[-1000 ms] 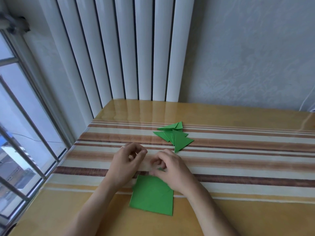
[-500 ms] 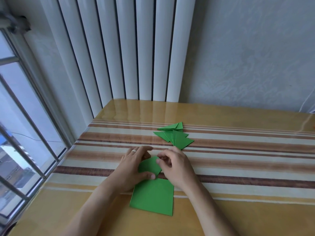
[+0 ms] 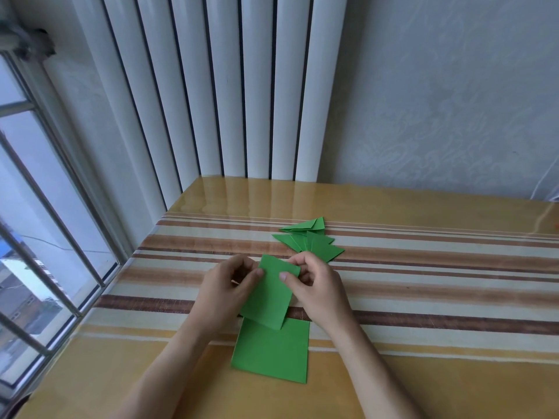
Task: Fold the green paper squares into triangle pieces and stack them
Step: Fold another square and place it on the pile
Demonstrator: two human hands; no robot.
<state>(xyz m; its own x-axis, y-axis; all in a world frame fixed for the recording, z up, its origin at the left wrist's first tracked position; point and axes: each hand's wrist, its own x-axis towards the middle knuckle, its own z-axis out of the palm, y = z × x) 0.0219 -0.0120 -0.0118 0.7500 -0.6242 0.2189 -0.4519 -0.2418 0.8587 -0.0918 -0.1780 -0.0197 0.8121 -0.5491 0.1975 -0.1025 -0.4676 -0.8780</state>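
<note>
Holding one green paper square between them, two bare hands work just above the table. The left hand pinches the square's left edge, thumb on the top face and fingers curled behind. The right hand pinches the upper right corner, its thumb pressed flat on the paper and the fingers curled under. This one sheet is tilted, its top corner leaning away from the wrists, and its lower edge overlaps the paper lying beneath it.

Just below the hands, toward the wrists, a flat stack of green squares lies on the table; how many sheets it holds cannot be told, since only the top one shows. Beyond the right hand's fingertips, touching none of them, sits a loose pile of folded green triangles. About six pieces fan out there, with one lying across the far end, though the overlap makes an exact count uncertain.

Far past both hands a white ribbed radiator stands against the wall. To the left of the left hand is a barred window.
</note>
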